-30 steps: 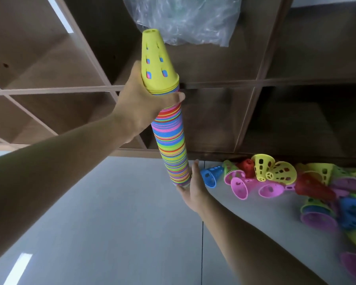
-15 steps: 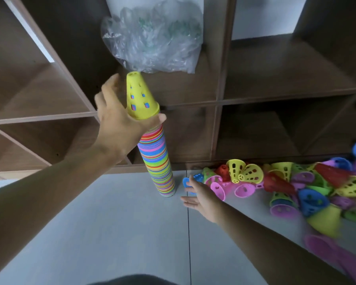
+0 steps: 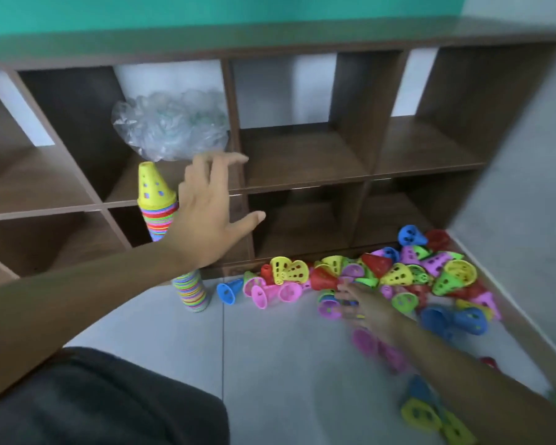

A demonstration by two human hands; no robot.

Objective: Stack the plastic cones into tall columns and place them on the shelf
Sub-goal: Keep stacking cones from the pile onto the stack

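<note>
left grip [image 3: 206, 216] is off the column now: fingers spread and straight, holding nothing, where half a second ago it clasped the yellow top cone. the cone column [image 3: 159, 200] stands free on the floor in front of the shelf [image 3: 302, 187], not yet in a compartment. right grip [image 3: 363, 303], relaxed and apart, has moved from the column's base into the loose cones [image 3: 395, 274]. judgement: more stacking first, shelving pending.

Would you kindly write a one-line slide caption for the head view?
Tall cone stack stands on the floor by the shelf; open left hand beside it, right hand reaching into loose cones.
</note>
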